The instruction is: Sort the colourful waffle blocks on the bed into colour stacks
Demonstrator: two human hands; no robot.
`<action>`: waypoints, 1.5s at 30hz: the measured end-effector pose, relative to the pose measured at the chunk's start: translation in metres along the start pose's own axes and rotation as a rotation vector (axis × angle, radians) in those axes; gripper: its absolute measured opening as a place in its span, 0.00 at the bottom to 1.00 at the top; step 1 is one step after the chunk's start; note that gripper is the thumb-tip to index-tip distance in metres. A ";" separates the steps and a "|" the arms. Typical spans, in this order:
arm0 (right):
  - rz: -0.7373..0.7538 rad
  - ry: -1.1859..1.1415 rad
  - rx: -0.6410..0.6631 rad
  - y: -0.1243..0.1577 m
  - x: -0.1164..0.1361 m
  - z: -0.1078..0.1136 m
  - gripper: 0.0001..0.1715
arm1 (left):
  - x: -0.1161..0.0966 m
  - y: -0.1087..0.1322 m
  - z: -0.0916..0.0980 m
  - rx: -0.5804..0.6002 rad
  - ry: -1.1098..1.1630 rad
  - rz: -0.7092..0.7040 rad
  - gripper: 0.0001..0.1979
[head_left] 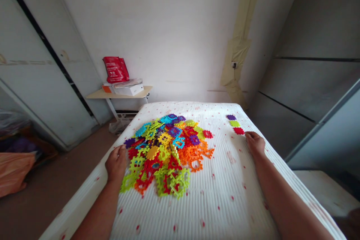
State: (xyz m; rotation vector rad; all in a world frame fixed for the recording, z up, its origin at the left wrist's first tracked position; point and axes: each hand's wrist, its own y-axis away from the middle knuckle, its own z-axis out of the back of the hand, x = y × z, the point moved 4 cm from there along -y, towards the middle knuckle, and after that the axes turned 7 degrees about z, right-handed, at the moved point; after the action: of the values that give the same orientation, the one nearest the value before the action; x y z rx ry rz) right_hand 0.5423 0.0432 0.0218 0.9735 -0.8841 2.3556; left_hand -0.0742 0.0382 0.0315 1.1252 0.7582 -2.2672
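A heap of interlocking plastic puzzle tiles [165,138] in yellow-green, orange, red, blue, purple and yellow lies on the bed-like padded surface [213,202]. At the heap's left edge rests my left hand [116,162], fingers curled closed beside a purple tile [129,143], with nothing visible in them. My right hand [255,143] is on the right side, its fingers drawn together just beside a red tile [239,131]; whether they touch it I cannot tell. Beyond the red tile, a yellow-green tile [234,123] and a purple tile [231,117] continue a short column.
A small table [95,93] against the wall bears a white box [129,89] and a red bag [116,69]. Sliding cabinet doors [36,56] stand at left, and a grey cabinet [315,45] at right. An orange bag [15,174] lies at far left.
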 end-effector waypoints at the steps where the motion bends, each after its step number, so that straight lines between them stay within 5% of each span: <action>1: 0.012 0.008 0.004 0.000 0.001 0.000 0.22 | 0.000 0.000 0.000 0.002 -0.002 0.001 0.22; 19: 0.183 0.111 0.180 0.034 0.036 -0.016 0.21 | 0.001 0.000 -0.002 0.022 -0.026 0.022 0.23; 32: 0.499 0.064 0.433 0.074 0.090 -0.051 0.16 | 0.006 -0.004 -0.005 0.037 0.028 0.023 0.23; 45: 0.510 0.090 0.465 0.072 0.088 -0.053 0.15 | 0.007 0.000 -0.002 0.010 0.164 -0.005 0.22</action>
State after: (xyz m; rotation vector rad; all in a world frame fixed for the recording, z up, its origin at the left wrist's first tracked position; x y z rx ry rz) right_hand 0.4172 0.0428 0.0298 0.8680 -0.6086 3.1104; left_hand -0.0769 0.0389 0.0247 1.3285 0.8133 -2.2043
